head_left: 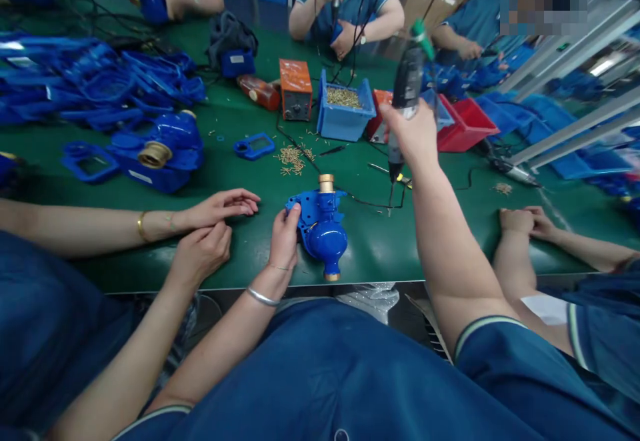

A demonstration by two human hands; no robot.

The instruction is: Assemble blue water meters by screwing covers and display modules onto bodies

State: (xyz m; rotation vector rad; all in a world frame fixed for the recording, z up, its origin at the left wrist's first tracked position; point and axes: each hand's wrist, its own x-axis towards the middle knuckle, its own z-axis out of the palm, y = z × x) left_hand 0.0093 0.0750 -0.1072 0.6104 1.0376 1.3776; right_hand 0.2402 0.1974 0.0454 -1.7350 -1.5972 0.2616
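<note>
Green tabletop point(373, 251), loose screws point(291, 159), light-blue bin point(341, 124), orange box point(295, 87), red bin point(463, 139)

1. Shirt point(330, 367): dark blue, short-sleeved, lightly creased.
2. Sleeve hems point(487, 323): narrow pale trim, both arms.
3. Button point(341, 435): round, light-rimmed, centre front.
4. Left wrist point(273, 282): smooth silver bangle point(263, 297); beyond it, thin, fine bracelet point(279, 267).

The valve body point(327, 235) is at the near edge of the desk point(380, 254), right of the left hand point(285, 235). Behind it lies 1 pile of screws point(291, 159); farther back, 1 control box point(296, 94) stands left of 1 bin point(341, 125). The power screwdriver point(407, 77) is in the right hand point(416, 133).
</note>
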